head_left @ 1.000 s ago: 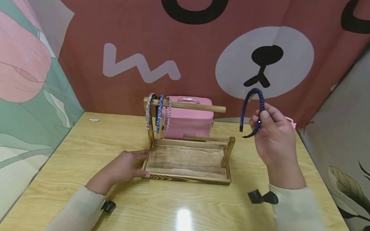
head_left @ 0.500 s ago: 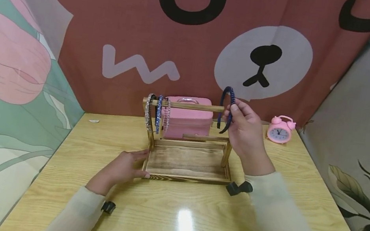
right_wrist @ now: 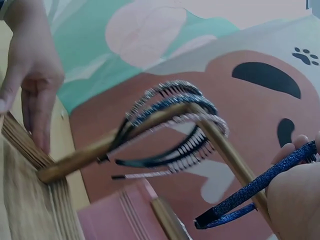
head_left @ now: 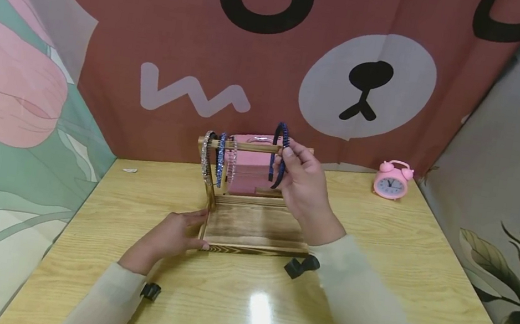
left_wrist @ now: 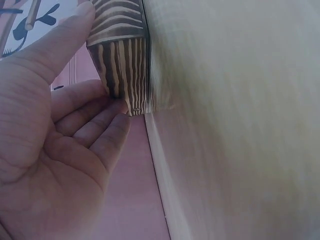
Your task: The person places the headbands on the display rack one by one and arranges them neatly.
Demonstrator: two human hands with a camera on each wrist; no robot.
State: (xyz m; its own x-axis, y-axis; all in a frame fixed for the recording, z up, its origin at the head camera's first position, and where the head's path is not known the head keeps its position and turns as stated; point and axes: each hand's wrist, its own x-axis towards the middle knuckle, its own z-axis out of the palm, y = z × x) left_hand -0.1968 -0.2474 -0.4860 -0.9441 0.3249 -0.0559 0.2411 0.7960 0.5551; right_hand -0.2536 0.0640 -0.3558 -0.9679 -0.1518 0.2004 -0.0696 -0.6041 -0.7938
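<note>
My right hand [head_left: 308, 194] pinches a dark blue headband [right_wrist: 250, 184] between thumb and fingers. In the head view this headband stands upright around the upper bar [head_left: 258, 148] of a wooden rack, right of the bar's middle. Further left on that bar hang a silver sparkly headband [head_left: 205, 159], a bright blue one [head_left: 220, 164] and a pale pink one [head_left: 232, 164]. My left hand [head_left: 170, 235] holds the front left corner of the rack's tray base [head_left: 255, 224]. The left wrist view shows thumb and fingers [left_wrist: 102, 122] on either side of the striped wooden corner [left_wrist: 122, 65].
Behind the rack stands a pink case [head_left: 250, 174] with a handle. A pink alarm clock [head_left: 391, 181] is at the table's back right. Near the back left edge lies a small white piece [head_left: 130, 170]. Printed cloth walls [head_left: 182, 44] close in the table [head_left: 199, 298].
My right hand has moved left with the dark blue headband, from beside the rack onto its upper bar. The alarm clock has come into full view. My left hand stays at the corner.
</note>
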